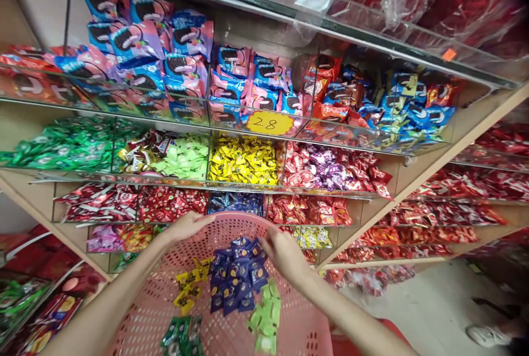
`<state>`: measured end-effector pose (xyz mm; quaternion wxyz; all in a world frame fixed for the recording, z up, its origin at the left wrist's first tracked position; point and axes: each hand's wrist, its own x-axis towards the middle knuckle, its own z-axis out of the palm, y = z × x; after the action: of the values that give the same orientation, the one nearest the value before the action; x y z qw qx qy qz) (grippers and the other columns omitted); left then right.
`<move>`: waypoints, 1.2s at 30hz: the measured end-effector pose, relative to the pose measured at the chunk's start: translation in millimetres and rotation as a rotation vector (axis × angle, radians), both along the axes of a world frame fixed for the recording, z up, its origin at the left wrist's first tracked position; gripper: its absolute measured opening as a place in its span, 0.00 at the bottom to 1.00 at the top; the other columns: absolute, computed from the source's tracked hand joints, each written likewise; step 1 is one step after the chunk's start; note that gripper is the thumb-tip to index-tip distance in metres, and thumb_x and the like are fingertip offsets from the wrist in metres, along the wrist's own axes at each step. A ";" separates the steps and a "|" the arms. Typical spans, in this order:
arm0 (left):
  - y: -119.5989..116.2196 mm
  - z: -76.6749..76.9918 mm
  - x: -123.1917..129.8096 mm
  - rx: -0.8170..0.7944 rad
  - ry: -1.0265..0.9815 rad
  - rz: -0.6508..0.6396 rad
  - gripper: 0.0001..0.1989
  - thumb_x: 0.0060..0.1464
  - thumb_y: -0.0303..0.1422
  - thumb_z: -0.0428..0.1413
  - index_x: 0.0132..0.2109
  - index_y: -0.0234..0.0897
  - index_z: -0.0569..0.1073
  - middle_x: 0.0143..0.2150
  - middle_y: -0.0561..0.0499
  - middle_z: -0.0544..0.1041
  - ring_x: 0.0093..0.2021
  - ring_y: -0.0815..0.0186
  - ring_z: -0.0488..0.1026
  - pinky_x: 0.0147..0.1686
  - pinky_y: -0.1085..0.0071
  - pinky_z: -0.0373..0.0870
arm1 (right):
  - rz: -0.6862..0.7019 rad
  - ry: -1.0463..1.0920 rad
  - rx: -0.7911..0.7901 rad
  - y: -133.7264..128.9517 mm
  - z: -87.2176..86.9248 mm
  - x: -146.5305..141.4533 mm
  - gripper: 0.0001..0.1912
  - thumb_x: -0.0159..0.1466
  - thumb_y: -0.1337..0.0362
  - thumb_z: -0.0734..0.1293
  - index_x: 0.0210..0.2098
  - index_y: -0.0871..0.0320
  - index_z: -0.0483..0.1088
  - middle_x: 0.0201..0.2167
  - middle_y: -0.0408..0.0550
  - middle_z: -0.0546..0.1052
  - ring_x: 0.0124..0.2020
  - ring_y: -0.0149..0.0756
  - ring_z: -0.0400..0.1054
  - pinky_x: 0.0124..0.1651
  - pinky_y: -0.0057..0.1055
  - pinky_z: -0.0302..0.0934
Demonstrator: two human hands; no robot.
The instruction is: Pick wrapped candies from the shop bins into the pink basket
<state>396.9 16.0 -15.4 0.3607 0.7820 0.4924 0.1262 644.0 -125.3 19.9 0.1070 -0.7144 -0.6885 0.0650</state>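
Observation:
A pink perforated plastic basket (165, 265) fills the lower middle, tilted so its inside shows. My left hand (188, 227) grips its rim at the upper left. On the upper right of the rim, my right hand (284, 252) is closed, with its fingertips curled toward the inside. Between the hands lies a pile of dark blue-purple candy packets (237, 276). Yellow candies (190, 287) rest to its left, light green candies (266, 314) to its right. Dark green wrapped candies (182, 335) sit nearer to me.
Shelves ahead hold yellow candies (243, 160), green candies (74, 144) and blue-pink cookie packets (136, 42). A yellow price tag (270, 123) reads 28. Red packets (467, 182) line shelves at right. A person's shoe (487, 336) shows on the floor (438, 301).

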 end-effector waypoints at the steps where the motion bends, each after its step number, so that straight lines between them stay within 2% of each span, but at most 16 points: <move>1: 1.9 0.4 -3.9 -0.001 -0.001 -0.008 0.26 0.46 0.55 0.44 0.19 0.36 0.56 0.17 0.56 0.53 0.20 0.71 0.52 0.22 0.75 0.45 | -0.008 -0.009 0.069 9.2 6.7 -3.2 0.13 0.64 0.61 0.53 0.33 0.59 0.67 0.28 0.52 0.73 0.31 0.38 0.67 0.31 0.29 0.53; 4: 7.7 -0.7 -14.4 -0.009 0.006 -0.024 0.28 0.47 0.57 0.42 0.20 0.35 0.61 0.17 0.55 0.59 0.20 0.70 0.57 0.22 0.76 0.48 | -0.063 -0.065 0.225 36.5 9.6 -16.1 0.12 0.64 0.60 0.54 0.38 0.58 0.66 0.38 0.55 0.71 0.40 0.40 0.65 0.40 0.32 0.53; 6: 9.3 -0.9 -20.3 -0.007 0.005 -0.032 0.29 0.47 0.57 0.41 0.21 0.35 0.62 0.17 0.54 0.62 0.21 0.69 0.60 0.23 0.75 0.51 | -0.079 -0.053 0.207 49.2 -0.7 -26.0 0.14 0.63 0.58 0.54 0.41 0.58 0.65 0.41 0.55 0.70 0.44 0.42 0.63 0.42 0.33 0.53; 8: 7.6 1.9 -24.6 0.023 0.040 -0.016 0.29 0.48 0.58 0.40 0.21 0.35 0.64 0.18 0.53 0.65 0.21 0.67 0.63 0.23 0.75 0.53 | -0.075 0.007 0.139 55.1 -13.7 -34.5 0.17 0.64 0.56 0.53 0.43 0.58 0.65 0.40 0.54 0.71 0.42 0.41 0.64 0.40 0.32 0.53; 12: -4.2 16.2 -22.7 0.264 0.362 0.121 0.29 0.48 0.57 0.40 0.29 0.35 0.71 0.25 0.45 0.72 0.28 0.58 0.69 0.28 0.70 0.58 | -0.091 0.086 0.129 53.3 -26.0 -44.4 0.19 0.64 0.54 0.51 0.43 0.58 0.65 0.38 0.52 0.73 0.41 0.39 0.66 0.39 0.30 0.53; 15: -12.0 23.1 -7.3 0.455 0.463 0.008 0.24 0.53 0.48 0.41 0.44 0.36 0.70 0.37 0.39 0.74 0.37 0.55 0.70 0.35 0.64 0.61 | -0.092 0.112 0.127 50.9 -21.7 -52.1 0.20 0.64 0.53 0.51 0.43 0.57 0.66 0.38 0.52 0.73 0.42 0.39 0.66 0.39 0.29 0.53; 18: -14.9 19.2 13.1 0.639 0.333 -0.131 0.22 0.56 0.41 0.41 0.53 0.38 0.65 0.52 0.41 0.67 0.49 0.57 0.65 0.47 0.62 0.57 | -0.083 0.123 0.123 52.1 -15.6 -64.7 0.20 0.65 0.54 0.51 0.44 0.57 0.66 0.40 0.53 0.73 0.43 0.39 0.65 0.41 0.30 0.53; 20: -16.3 13.2 23.3 0.730 0.240 -0.240 0.21 0.58 0.39 0.40 0.55 0.39 0.63 0.52 0.45 0.67 0.51 0.60 0.63 0.51 0.63 0.54 | -0.066 0.141 0.126 53.6 -13.1 -74.1 0.19 0.65 0.55 0.50 0.45 0.57 0.65 0.40 0.53 0.73 0.44 0.39 0.65 0.43 0.30 0.53; 22: -19.1 7.5 28.2 0.778 0.192 -0.273 0.21 0.58 0.38 0.40 0.56 0.40 0.62 0.50 0.45 0.68 0.49 0.60 0.63 0.50 0.64 0.54 | -0.053 0.181 0.133 55.1 -12.1 -81.3 0.19 0.65 0.56 0.50 0.45 0.57 0.66 0.41 0.53 0.73 0.44 0.39 0.65 0.44 0.30 0.53; 24: -23.0 2.6 28.1 0.797 0.159 -0.248 0.21 0.58 0.38 0.40 0.57 0.39 0.61 0.45 0.45 0.69 0.45 0.61 0.63 0.47 0.63 0.55 | -0.038 0.268 0.126 57.7 -12.4 -83.5 0.18 0.65 0.56 0.51 0.43 0.57 0.66 0.40 0.53 0.73 0.44 0.38 0.65 0.44 0.30 0.54; 26: -25.7 -1.5 24.5 0.796 0.141 -0.221 0.21 0.57 0.40 0.42 0.56 0.39 0.63 0.42 0.45 0.69 0.42 0.61 0.63 0.44 0.63 0.56 | 0.026 0.432 0.076 63.7 -13.7 -78.4 0.17 0.64 0.56 0.53 0.41 0.57 0.68 0.39 0.51 0.74 0.43 0.37 0.66 0.44 0.30 0.55; 29: -25.1 -6.7 15.8 0.782 0.147 -0.172 0.22 0.56 0.45 0.42 0.52 0.39 0.66 0.40 0.46 0.69 0.41 0.61 0.63 0.43 0.63 0.56 | 0.111 0.781 -0.109 82.6 -19.0 -58.0 0.17 0.62 0.54 0.57 0.39 0.58 0.70 0.34 0.48 0.75 0.37 0.34 0.68 0.40 0.29 0.59; 31: -22.5 -8.8 8.9 0.775 0.159 -0.121 0.22 0.56 0.46 0.42 0.50 0.40 0.68 0.40 0.47 0.70 0.41 0.61 0.63 0.43 0.63 0.55 | 0.001 0.914 -0.197 100.8 -27.2 -40.8 0.16 0.61 0.56 0.58 0.38 0.60 0.69 0.31 0.46 0.76 0.32 0.31 0.69 0.35 0.27 0.61; 33: -19.9 -9.0 1.4 0.768 0.166 -0.078 0.21 0.56 0.46 0.42 0.49 0.40 0.69 0.40 0.47 0.70 0.42 0.61 0.63 0.43 0.63 0.55 | -0.193 0.871 -0.162 120.0 -39.6 -26.4 0.12 0.60 0.60 0.60 0.37 0.61 0.69 0.29 0.47 0.76 0.30 0.30 0.69 0.31 0.25 0.61; 36: -17.7 -6.5 -9.2 0.759 0.164 -0.048 0.21 0.56 0.47 0.43 0.48 0.41 0.70 0.39 0.48 0.71 0.41 0.61 0.64 0.44 0.63 0.54 | -0.356 0.759 -0.100 144.1 -61.5 -15.7 0.10 0.59 0.63 0.60 0.31 0.64 0.69 0.26 0.52 0.75 0.27 0.33 0.69 0.29 0.26 0.60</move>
<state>387.7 -1.7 -21.9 0.0080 0.8786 0.4195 0.2279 628.3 18.8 -41.6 0.3276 -0.7520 -0.4619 0.3374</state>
